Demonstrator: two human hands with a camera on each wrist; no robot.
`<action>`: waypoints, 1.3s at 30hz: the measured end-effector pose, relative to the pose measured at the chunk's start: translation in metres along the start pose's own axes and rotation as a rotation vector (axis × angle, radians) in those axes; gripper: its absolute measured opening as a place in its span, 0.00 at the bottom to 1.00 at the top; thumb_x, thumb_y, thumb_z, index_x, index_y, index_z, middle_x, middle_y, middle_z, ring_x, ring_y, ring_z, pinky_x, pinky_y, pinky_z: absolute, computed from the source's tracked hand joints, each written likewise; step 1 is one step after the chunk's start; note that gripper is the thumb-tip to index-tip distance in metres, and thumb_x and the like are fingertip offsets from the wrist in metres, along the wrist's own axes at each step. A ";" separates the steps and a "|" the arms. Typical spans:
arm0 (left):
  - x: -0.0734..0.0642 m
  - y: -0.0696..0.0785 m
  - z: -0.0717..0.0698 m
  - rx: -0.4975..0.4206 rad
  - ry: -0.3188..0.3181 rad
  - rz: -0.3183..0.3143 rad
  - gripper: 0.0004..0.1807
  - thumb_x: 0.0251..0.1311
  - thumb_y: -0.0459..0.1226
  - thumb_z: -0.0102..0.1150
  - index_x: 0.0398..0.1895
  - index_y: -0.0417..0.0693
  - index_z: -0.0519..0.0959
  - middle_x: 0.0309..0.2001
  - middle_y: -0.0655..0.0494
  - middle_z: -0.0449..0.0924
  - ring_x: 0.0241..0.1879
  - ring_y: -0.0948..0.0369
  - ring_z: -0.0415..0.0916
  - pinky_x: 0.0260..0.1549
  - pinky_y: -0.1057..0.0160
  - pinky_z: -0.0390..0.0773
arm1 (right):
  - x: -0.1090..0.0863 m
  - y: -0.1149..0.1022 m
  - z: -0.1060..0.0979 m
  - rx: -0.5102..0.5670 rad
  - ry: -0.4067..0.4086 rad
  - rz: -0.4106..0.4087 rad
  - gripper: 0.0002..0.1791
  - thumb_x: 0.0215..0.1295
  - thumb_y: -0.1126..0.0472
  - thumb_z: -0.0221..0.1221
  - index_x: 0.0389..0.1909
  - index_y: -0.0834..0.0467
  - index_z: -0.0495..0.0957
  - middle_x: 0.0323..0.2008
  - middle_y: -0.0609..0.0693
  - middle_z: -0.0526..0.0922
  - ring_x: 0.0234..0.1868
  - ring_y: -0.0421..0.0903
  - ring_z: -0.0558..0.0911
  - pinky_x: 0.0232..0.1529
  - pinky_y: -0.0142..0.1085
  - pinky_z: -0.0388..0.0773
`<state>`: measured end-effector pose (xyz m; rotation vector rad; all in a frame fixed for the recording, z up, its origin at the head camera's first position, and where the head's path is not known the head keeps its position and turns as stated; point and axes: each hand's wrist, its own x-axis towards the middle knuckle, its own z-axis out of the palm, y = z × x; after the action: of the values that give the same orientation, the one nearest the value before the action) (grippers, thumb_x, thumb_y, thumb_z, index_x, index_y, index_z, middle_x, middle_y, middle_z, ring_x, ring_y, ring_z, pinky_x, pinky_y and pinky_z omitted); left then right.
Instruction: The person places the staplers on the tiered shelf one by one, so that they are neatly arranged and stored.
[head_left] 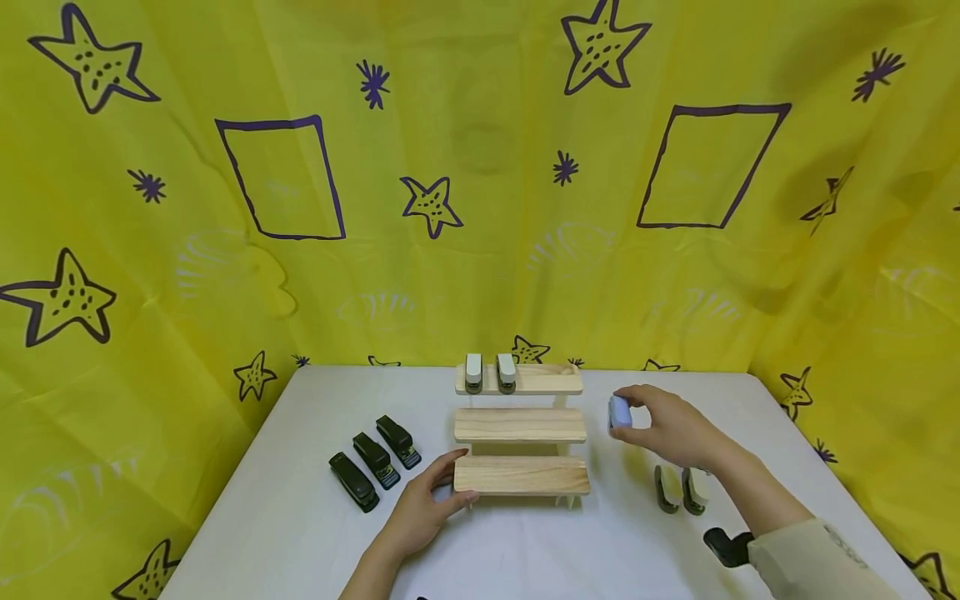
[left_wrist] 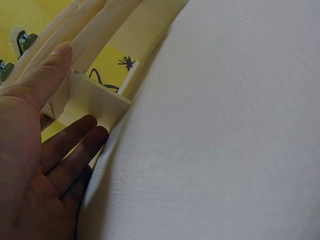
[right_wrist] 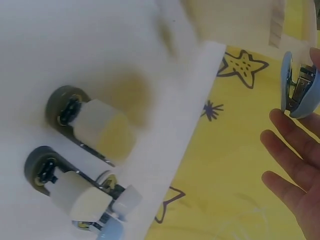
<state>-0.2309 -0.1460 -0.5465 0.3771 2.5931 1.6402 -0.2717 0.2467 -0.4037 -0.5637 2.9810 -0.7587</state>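
And the right hand (head_left: 667, 427) has the blue stapler (head_left: 619, 412) pinched between thumb and fingers, right of centre in the head view! The left hand (head_left: 420, 508) grips the lowest step of the wooden rack (head_left: 521, 477), lower centre. Two white-topped staplers (head_left: 506, 372) up top, two pale staplers (head_left: 694, 490) lower right, three black staplers (head_left: 377, 460) lower left!

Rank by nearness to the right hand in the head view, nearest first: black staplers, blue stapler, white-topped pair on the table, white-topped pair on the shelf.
1. Blue stapler: held in the right hand.
2. Table pair: right of the wooden shelf; the two are too close to rank.
3. Shelf pair: on the top tier.
4. Black staplers: left of the shelf.
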 end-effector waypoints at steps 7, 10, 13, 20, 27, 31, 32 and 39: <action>-0.001 0.000 0.000 -0.006 -0.003 -0.014 0.37 0.60 0.56 0.71 0.73 0.72 0.70 0.62 0.57 0.83 0.61 0.55 0.81 0.63 0.44 0.73 | 0.008 -0.008 -0.006 -0.002 0.000 -0.008 0.37 0.67 0.46 0.68 0.69 0.64 0.72 0.60 0.64 0.81 0.56 0.59 0.83 0.51 0.54 0.81; -0.001 0.000 0.001 -0.005 -0.004 -0.020 0.37 0.60 0.56 0.71 0.73 0.72 0.70 0.63 0.57 0.83 0.62 0.55 0.81 0.64 0.43 0.73 | 0.012 -0.009 -0.008 -0.009 0.009 -0.021 0.37 0.67 0.46 0.68 0.69 0.64 0.72 0.59 0.64 0.82 0.55 0.58 0.83 0.51 0.54 0.81; -0.001 0.000 0.001 -0.003 -0.003 -0.020 0.37 0.60 0.56 0.71 0.73 0.71 0.70 0.63 0.57 0.83 0.62 0.55 0.81 0.64 0.43 0.73 | 0.015 -0.012 -0.010 -0.016 0.022 -0.039 0.37 0.67 0.46 0.68 0.69 0.65 0.72 0.59 0.63 0.82 0.55 0.58 0.83 0.52 0.54 0.80; -0.001 0.001 0.001 0.003 -0.002 -0.011 0.37 0.60 0.56 0.71 0.74 0.70 0.70 0.63 0.57 0.83 0.61 0.55 0.81 0.63 0.45 0.74 | 0.021 -0.018 -0.016 -0.008 0.012 -0.028 0.39 0.68 0.45 0.68 0.70 0.65 0.70 0.60 0.65 0.81 0.55 0.58 0.83 0.51 0.55 0.80; -0.001 0.001 0.000 0.013 0.003 -0.011 0.37 0.60 0.57 0.70 0.73 0.71 0.70 0.62 0.56 0.83 0.61 0.55 0.81 0.63 0.43 0.73 | 0.029 -0.025 -0.019 0.011 0.008 -0.045 0.38 0.68 0.45 0.68 0.70 0.65 0.70 0.61 0.64 0.81 0.57 0.59 0.82 0.54 0.55 0.80; -0.001 0.001 0.000 0.010 0.005 -0.010 0.37 0.60 0.57 0.71 0.73 0.70 0.70 0.62 0.56 0.83 0.61 0.54 0.81 0.62 0.43 0.73 | 0.033 -0.031 -0.021 0.024 0.001 -0.062 0.37 0.68 0.45 0.68 0.69 0.65 0.71 0.61 0.64 0.81 0.57 0.59 0.82 0.54 0.55 0.80; -0.001 0.001 0.000 0.010 0.006 -0.010 0.37 0.60 0.57 0.71 0.73 0.70 0.70 0.62 0.56 0.83 0.60 0.54 0.81 0.62 0.43 0.73 | 0.034 -0.032 -0.021 0.026 0.001 -0.068 0.37 0.68 0.46 0.68 0.68 0.65 0.71 0.61 0.64 0.81 0.58 0.60 0.82 0.55 0.55 0.80; -0.002 0.002 0.000 0.004 0.005 -0.012 0.37 0.60 0.57 0.71 0.73 0.69 0.71 0.62 0.57 0.83 0.61 0.55 0.81 0.62 0.44 0.74 | 0.041 -0.041 -0.023 0.029 0.001 -0.102 0.36 0.68 0.47 0.68 0.68 0.66 0.72 0.61 0.63 0.81 0.62 0.62 0.80 0.59 0.58 0.78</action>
<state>-0.2291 -0.1454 -0.5452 0.3570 2.5979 1.6342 -0.2986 0.2090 -0.3615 -0.7181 2.9565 -0.8078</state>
